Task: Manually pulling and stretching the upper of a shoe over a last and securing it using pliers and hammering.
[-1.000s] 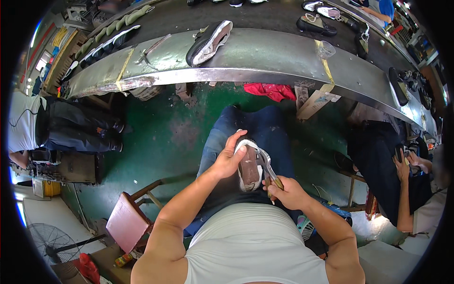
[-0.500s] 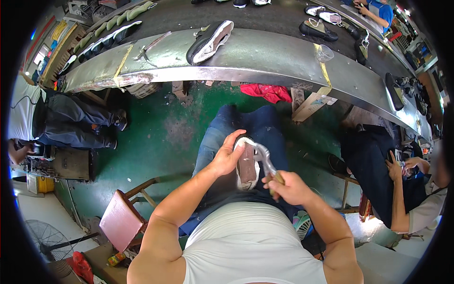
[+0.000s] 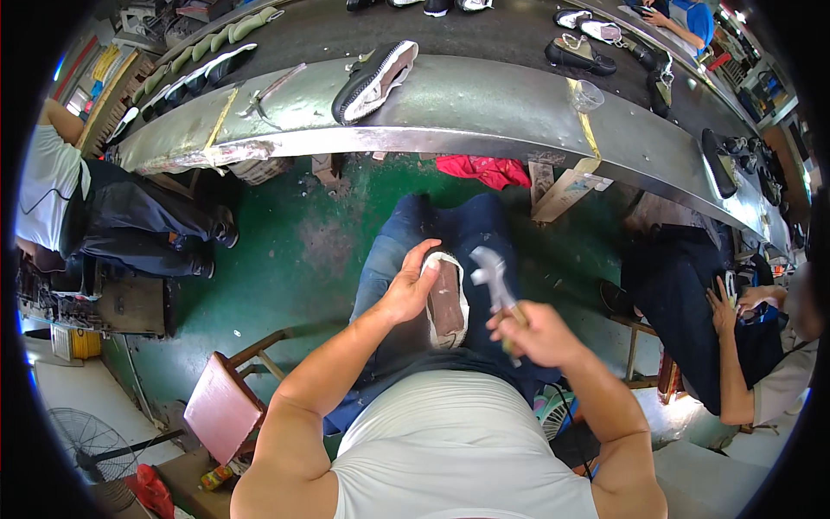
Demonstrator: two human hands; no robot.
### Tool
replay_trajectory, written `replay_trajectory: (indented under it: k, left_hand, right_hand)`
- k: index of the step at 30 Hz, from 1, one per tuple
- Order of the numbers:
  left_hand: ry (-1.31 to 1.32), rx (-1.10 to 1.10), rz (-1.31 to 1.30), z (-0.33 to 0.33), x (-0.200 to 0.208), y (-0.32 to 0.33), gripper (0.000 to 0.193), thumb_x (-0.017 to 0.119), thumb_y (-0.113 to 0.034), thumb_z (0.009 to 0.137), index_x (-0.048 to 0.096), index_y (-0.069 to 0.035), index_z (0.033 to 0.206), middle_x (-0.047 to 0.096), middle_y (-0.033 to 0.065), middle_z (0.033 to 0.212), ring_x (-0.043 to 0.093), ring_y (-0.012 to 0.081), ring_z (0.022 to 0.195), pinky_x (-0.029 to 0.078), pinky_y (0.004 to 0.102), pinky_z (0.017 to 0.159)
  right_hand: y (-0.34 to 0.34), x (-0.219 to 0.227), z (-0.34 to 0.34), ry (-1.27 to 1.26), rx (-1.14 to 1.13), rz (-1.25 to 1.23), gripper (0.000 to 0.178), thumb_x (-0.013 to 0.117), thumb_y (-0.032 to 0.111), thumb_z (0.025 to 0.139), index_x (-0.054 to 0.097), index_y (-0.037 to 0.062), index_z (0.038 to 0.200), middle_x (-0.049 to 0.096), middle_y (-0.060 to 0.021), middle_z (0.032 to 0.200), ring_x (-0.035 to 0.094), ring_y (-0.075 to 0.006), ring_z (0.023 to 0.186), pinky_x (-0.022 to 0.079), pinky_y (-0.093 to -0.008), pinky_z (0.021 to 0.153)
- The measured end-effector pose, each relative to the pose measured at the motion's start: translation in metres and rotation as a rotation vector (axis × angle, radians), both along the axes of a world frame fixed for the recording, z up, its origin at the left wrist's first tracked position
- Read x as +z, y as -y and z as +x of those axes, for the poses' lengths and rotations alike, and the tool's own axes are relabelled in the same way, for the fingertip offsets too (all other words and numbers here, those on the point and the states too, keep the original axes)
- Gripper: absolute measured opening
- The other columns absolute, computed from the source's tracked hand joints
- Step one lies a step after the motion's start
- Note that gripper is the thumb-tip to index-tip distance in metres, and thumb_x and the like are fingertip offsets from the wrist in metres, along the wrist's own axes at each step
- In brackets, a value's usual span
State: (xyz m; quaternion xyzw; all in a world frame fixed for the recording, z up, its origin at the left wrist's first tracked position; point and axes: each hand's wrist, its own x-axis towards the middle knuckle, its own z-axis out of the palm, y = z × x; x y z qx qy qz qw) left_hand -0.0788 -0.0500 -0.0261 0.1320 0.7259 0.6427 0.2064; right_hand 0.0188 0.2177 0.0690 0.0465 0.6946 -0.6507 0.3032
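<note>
Pincers (image 3: pixel 493 275) now stand lifted off the shoe (image 3: pixel 447 303), where a moment ago they bit its edge; that pull looks finished. Right hand (image 3: pixel 529 333) grips their handles; left hand (image 3: pixel 408 290) clasps the shoe on the lap. Fingers hide the shoe's far side.

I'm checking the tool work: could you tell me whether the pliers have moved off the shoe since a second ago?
Yes. The pliers have lifted to the right, off the shoe.

Green floor (image 3: pixel 285 259) showing wear; long metal surface (image 3: pixel 484 112) curving across top; red stool (image 3: pixel 220 406) and fan (image 3: pixel 86 441) sitting lower left.
</note>
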Motion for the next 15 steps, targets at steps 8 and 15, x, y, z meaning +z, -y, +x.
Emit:
replay_trajectory:
  k: [8, 15]
  left_hand:
    - [-0.130, -0.143, -0.139, -0.002, 0.038, -0.011, 0.058, 0.045, -0.035, 0.105, 0.028, -0.005, 0.151, 0.030, 0.0235, 0.152, 0.029, 0.0377, 0.145, 0.024, 0.0412, 0.119]
    - [-0.106, -0.163, -0.193, -0.004, 0.044, -0.010, 0.057, 0.048, -0.030, 0.104, 0.031, -0.002, 0.151, 0.037, 0.0240, 0.151, 0.034, 0.0356, 0.143, 0.028, 0.0393, 0.118]
  right_hand:
    - [0.045, -0.011, 0.002, 0.188, -0.199, -0.275, 0.021, 0.056, 0.016, 0.100, 0.062, 0.0001, 0.112, 0.065, -0.0045, 0.086, 0.059, -0.0090, 0.072, 0.045, -0.0232, 0.057]
    - [0.022, -0.011, -0.011, -0.071, 0.033, -0.025, 0.020, 0.055, 0.015, 0.101, 0.063, -0.0007, 0.108, 0.066, -0.0060, 0.088, 0.063, -0.0142, 0.077, 0.053, -0.0307, 0.067]
